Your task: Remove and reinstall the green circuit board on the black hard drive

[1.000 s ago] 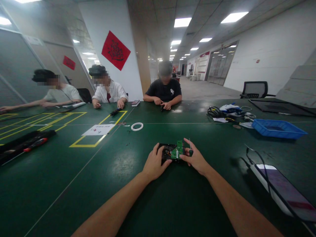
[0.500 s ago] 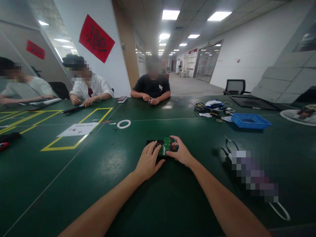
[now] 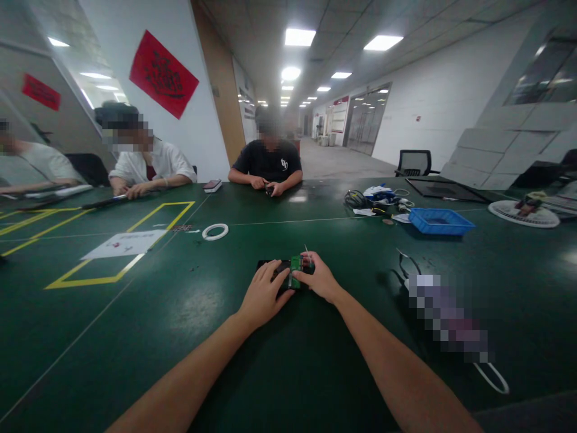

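A small black device casing [image 3: 282, 265] lies on the green table in front of me, with a green circuit board [image 3: 296, 264] at its right end. My left hand [image 3: 267, 290] lies over the casing and grips it, fingers across its top and thumb along the near edge. My right hand [image 3: 321, 277] is closed around the right end, its thumb and index finger pinching the circuit board. A thin metal shaft [image 3: 307, 249], perhaps a screwdriver's, sticks up by the right index finger; its lower part is hidden.
A white ring [image 3: 215, 232] and a printed sheet [image 3: 124, 245] inside yellow tape lie left. Bundled cables [image 3: 358, 201], a blue tray [image 3: 439, 222] and a white fan grille [image 3: 523, 214] stand farther right. A blurred pouch-like item [image 3: 451, 316] lies near my right arm. People sit across the table.
The view has turned slightly right, so everything sits farther left. My right fingers have shifted on the circuit board, and the thin shaft now points more upward.
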### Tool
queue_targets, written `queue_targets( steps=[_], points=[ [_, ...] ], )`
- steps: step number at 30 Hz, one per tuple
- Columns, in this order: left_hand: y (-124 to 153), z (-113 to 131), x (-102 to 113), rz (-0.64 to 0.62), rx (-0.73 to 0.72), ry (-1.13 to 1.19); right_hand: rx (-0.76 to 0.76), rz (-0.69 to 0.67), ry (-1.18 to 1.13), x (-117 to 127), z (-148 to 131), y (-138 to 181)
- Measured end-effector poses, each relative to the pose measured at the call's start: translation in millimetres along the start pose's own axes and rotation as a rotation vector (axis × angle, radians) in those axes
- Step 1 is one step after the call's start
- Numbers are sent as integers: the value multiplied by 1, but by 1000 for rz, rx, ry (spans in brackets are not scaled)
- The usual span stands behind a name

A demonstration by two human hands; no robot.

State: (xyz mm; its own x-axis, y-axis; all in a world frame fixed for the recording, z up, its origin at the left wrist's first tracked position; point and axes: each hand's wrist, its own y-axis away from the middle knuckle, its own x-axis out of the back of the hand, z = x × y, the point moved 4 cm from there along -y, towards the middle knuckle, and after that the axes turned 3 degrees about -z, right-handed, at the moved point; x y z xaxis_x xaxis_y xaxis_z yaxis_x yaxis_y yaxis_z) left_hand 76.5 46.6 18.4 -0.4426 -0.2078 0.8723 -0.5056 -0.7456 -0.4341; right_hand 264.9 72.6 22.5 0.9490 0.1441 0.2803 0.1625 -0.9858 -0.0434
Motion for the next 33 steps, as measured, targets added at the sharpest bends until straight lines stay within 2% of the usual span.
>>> queue_targets(
  steps=[11, 17, 21, 26, 33],
  points=[
    [8, -7, 14, -27, 57, -63, -44, 26, 96, 1, 2, -2],
    [13, -40, 24, 57, 240, 18, -71, 39, 80, 3, 1, 0],
    [18, -57, 21, 28, 311, 49, -72, 34, 37, 4, 1, 1],
    [20, -58, 14, -37, 340, 63, -67, 63, 34, 4, 7, 1],
    [18, -56, 11, -91, 302, 81, -71, 112, 20, 4, 4, 2]
  ],
)
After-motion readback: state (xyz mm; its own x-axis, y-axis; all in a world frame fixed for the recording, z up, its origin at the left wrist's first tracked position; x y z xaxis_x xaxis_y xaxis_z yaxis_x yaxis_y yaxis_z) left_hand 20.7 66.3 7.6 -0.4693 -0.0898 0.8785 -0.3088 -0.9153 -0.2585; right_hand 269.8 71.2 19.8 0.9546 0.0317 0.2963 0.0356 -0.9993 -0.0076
